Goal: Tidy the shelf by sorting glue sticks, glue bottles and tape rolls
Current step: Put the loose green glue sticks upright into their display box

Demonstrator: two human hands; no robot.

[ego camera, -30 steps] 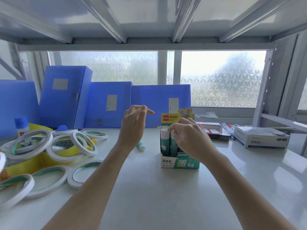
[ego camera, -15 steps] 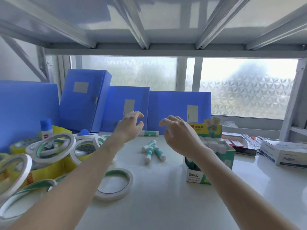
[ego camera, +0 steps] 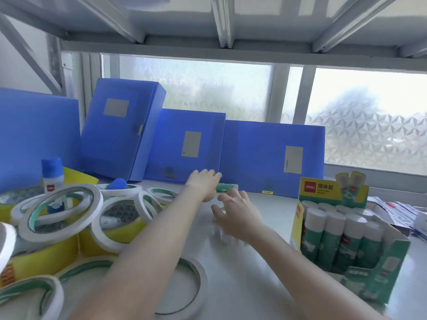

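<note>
My left hand (ego camera: 203,186) stretches to the back of the shelf, fingers apart, its tips at a green glue stick (ego camera: 227,187) lying at the foot of the blue file boxes. My right hand (ego camera: 236,212) hovers low over the shelf with spread fingers and covers the loose glue sticks; only a blur shows under it. A green display box (ego camera: 375,281) at the right holds several upright glue sticks (ego camera: 332,236). White tape rolls (ego camera: 60,214) pile up at the left, and one tape roll (ego camera: 188,287) lies flat near the front. A blue-capped glue bottle (ego camera: 52,174) stands behind them.
Several blue file boxes (ego camera: 272,155) lean along the back in front of a frosted window. A yellow box (ego camera: 44,258) sits under the tape pile. Small cartons and packets (ego camera: 397,215) lie at the far right. The upper shelf's metal beams (ego camera: 221,21) hang close overhead.
Both hands have reached further back and lower. The left went to the glue stick by the file boxes, and the right came down over the loose sticks. The view moved closer and left.
</note>
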